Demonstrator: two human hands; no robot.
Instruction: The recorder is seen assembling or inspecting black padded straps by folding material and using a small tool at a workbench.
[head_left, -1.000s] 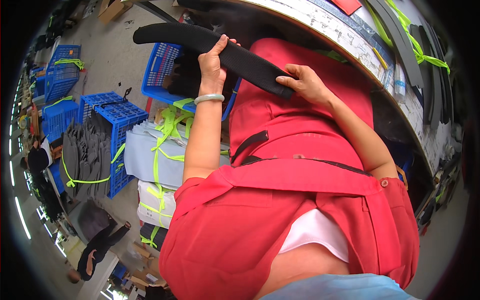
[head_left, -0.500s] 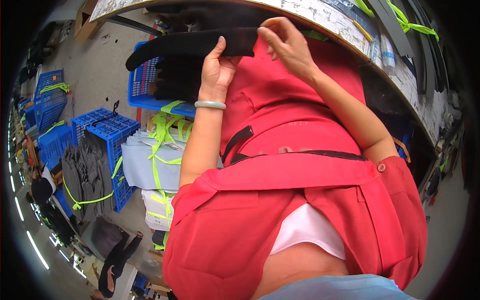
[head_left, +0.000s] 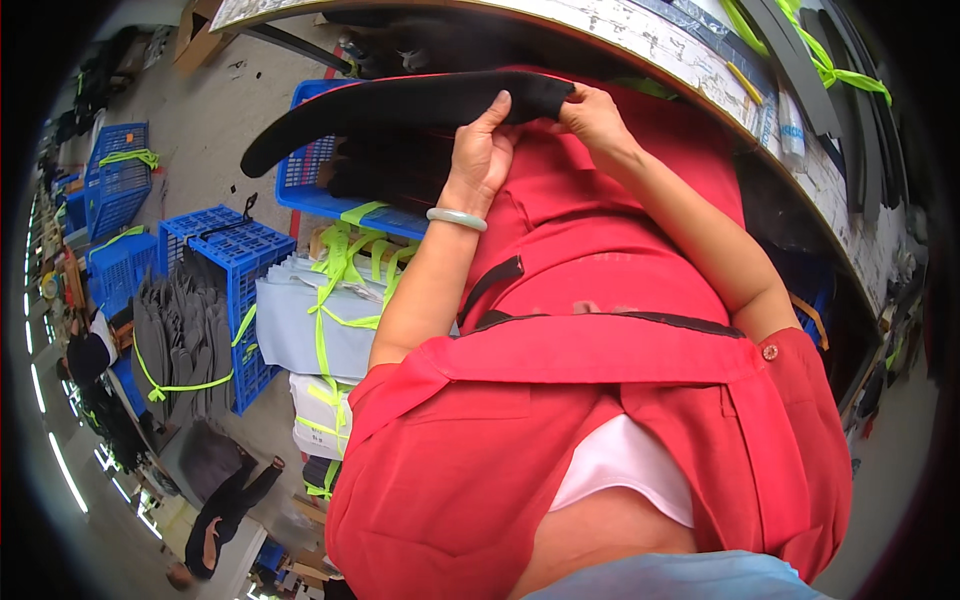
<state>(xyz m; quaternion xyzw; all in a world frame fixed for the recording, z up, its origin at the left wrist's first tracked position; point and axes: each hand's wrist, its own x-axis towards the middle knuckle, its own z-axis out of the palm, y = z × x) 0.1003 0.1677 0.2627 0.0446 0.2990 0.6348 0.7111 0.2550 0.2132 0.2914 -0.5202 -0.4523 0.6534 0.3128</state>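
Observation:
A long, curved black fabric piece (head_left: 360,120) stretches across in front of me, its rounded left end hanging free. My left hand (head_left: 482,155) grips it near the right end, thumb on top and fingers underneath. At that right end my right hand (head_left: 597,118) is closed, pinching the corner between thumb and fingers. Beneath the piece stands a blue plastic crate (head_left: 290,190) with a stack of dark fabric pieces (head_left: 385,175) inside, partly hidden by the held piece and my left hand. My red apron (head_left: 600,260) lies behind both hands.
A worktable (head_left: 620,45) runs along the far side, with grey strips (head_left: 800,75) tied in green at its right. On the left are light-blue bundles (head_left: 310,320), another blue crate (head_left: 235,245) and tied grey pieces (head_left: 180,340). A person in black (head_left: 225,515) is farther off.
My right hand has closed on the right end of the black piece. Both hands and the piece have shifted right in the view, and the piece's free end hangs lower.

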